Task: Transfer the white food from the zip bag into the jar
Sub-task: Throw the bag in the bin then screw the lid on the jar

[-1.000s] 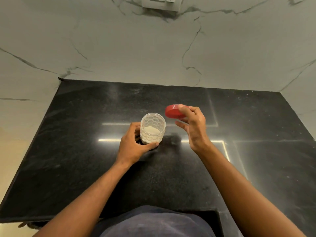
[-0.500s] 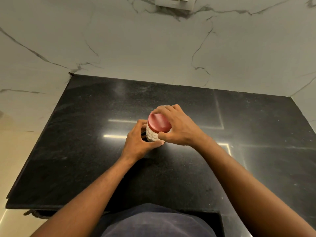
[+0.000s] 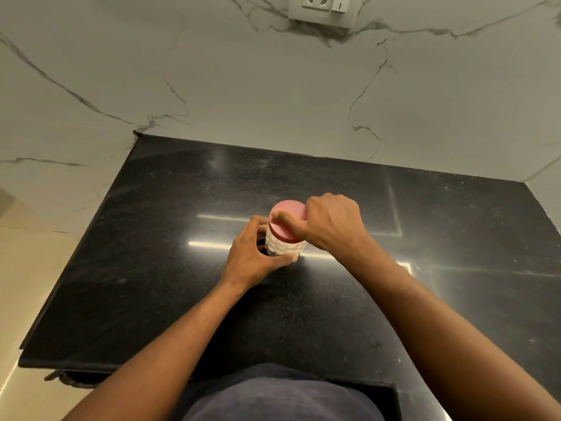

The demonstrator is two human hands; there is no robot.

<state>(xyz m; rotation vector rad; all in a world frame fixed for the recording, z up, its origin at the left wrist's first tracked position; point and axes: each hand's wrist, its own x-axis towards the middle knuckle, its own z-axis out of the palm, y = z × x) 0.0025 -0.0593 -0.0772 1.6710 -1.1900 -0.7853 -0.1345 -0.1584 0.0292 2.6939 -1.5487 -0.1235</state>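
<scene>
right hand (image 3: 332, 223): gripping red lid (image 3: 288, 218) from the right side, thumb lying across its top
left hand (image 3: 253, 256): wrapped around lower body of jar (image 3: 283, 246), thumb at the front
jar: clear plastic, scale-pattern wall, upright, white food visible inside, lid on top
zip bag: not visible
counter (image 3: 151, 268): black granite, jar near centre
wall (image 3: 212, 86): white marble, socket plate (image 3: 323, 9) at top

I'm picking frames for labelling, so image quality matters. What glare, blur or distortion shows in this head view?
Head view: bright strip-light reflections streak the glossy black counter beside the jar; wide-angle bending curves the counter's edges; the red lid, left hand and right hand look slightly soft; the lighting is dim and warm.
</scene>
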